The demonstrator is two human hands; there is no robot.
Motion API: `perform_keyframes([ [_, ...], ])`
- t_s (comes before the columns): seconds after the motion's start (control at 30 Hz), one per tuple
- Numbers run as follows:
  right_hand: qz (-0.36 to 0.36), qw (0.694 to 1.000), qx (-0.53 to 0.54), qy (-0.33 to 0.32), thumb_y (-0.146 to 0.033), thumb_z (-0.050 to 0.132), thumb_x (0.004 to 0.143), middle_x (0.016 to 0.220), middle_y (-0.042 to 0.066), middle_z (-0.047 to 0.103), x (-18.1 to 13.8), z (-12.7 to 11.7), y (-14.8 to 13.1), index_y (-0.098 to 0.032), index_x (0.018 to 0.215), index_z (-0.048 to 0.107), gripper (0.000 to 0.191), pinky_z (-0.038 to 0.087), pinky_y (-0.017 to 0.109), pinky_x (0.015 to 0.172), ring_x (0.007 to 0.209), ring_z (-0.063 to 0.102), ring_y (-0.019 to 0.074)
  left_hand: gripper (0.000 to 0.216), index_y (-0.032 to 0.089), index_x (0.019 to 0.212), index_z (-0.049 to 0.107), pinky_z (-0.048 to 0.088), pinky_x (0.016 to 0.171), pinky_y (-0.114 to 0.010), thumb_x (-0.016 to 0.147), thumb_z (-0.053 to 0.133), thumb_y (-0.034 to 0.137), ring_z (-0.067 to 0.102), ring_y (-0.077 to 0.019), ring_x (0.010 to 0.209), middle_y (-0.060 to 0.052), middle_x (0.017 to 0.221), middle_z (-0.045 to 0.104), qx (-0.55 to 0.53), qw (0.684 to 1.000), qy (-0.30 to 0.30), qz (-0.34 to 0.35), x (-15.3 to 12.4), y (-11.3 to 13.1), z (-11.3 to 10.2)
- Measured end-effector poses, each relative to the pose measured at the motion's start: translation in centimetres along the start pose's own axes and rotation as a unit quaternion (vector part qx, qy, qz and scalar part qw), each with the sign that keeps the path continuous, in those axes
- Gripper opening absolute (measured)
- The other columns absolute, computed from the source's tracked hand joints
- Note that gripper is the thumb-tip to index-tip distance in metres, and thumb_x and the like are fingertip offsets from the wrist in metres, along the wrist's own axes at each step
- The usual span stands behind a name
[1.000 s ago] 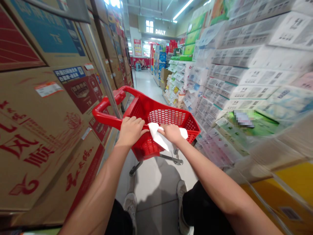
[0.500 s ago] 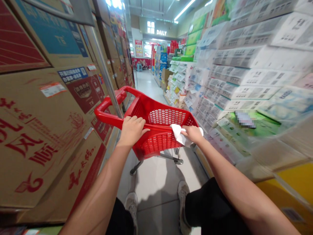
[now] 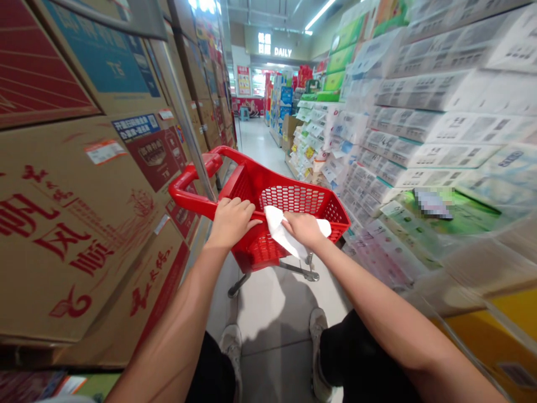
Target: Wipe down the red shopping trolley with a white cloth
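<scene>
A red shopping cart (image 3: 293, 198) stands in a narrow store aisle in front of me. My left hand (image 3: 232, 221) is closed over the near rim of the cart, left of centre. My right hand (image 3: 302, 229) presses a white cloth (image 3: 280, 235) against the same rim, a little to the right, with its fingers curled on the cloth. The cloth hangs partly over the rim's outer face. The cart's red handle (image 3: 191, 180) loops out at its left side.
Stacked brown cardboard boxes (image 3: 84, 184) wall the left side, with a grey metal post (image 3: 184, 123) beside the cart. Piled white and green packs (image 3: 419, 145) line the right. The pale floor (image 3: 268, 313) runs ahead to more shelves; my shoes (image 3: 231, 347) show below.
My right hand slid the cloth out to the right end of the rim and has come back toward the centre. My left hand has kept its grip on the rim.
</scene>
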State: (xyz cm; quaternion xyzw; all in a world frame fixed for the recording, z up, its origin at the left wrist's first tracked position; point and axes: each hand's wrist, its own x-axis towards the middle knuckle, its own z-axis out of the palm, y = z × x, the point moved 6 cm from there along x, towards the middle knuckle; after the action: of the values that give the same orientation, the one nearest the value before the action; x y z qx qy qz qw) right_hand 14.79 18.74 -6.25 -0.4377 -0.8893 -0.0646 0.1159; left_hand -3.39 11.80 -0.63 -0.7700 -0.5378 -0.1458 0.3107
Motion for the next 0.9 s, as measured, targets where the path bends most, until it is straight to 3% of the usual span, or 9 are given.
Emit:
perform_keyframes([
  [0.27, 0.07, 0.995, -0.045, -0.047, -0.052, 0.035, 0.105, 0.106, 0.009, 0.075, -5.3, 1.2, 11.8, -0.021, 0.105, 0.067, 0.044, 0.033, 0.028, 0.07, 0.095, 0.067, 0.0227, 0.031, 0.021, 0.089, 0.064, 0.034, 0.078, -0.045, 0.091, 0.058, 0.051, 0.057, -0.0306, 0.09, -0.013, 0.088, 0.067, -0.045, 0.999, 0.001, -0.002, 0.1, -1.0, 0.5],
  [0.4, 0.089, 0.994, -0.044, -0.053, -0.05, 0.037, 0.104, 0.102, 0.008, 0.076, -6.1, 1.6, 14.2, -0.021, 0.103, 0.066, 0.041, 0.033, 0.028, 0.071, 0.093, 0.068, 0.022, 0.032, 0.02, 0.088, 0.065, 0.035, 0.078, -0.045, 0.091, 0.057, 0.051, 0.057, -0.0301, 0.087, -0.012, 0.087, 0.067, -0.042, 0.999, -0.001, -0.013, 0.4, -0.8, 0.4],
  [0.57, 0.078, 0.995, -0.059, -0.037, -0.053, 0.037, 0.105, 0.104, 0.008, 0.076, -4.3, 1.5, 11.3, -0.022, 0.107, 0.066, 0.043, 0.031, 0.029, 0.067, 0.092, 0.068, 0.0222, 0.03, 0.02, 0.088, 0.065, 0.035, 0.079, -0.045, 0.092, 0.056, 0.049, 0.057, -0.03, 0.088, -0.012, 0.086, 0.067, -0.04, 0.999, -0.005, -0.025, 0.4, -0.7, 0.1],
  [0.9, 0.02, 0.999, -0.004, 0.029, -0.056, 0.025, 0.106, 0.107, 0.01, 0.075, 1.3, 0.2, -1.8, -0.021, 0.114, 0.064, 0.053, 0.039, 0.029, 0.079, 0.095, 0.068, 0.0241, 0.027, 0.02, 0.087, 0.064, 0.034, 0.077, -0.045, 0.09, 0.06, 0.047, 0.056, -0.0298, 0.086, -0.012, 0.086, 0.068, -0.027, 0.999, -0.01, -0.032, 0.1, -0.4, -0.1],
])
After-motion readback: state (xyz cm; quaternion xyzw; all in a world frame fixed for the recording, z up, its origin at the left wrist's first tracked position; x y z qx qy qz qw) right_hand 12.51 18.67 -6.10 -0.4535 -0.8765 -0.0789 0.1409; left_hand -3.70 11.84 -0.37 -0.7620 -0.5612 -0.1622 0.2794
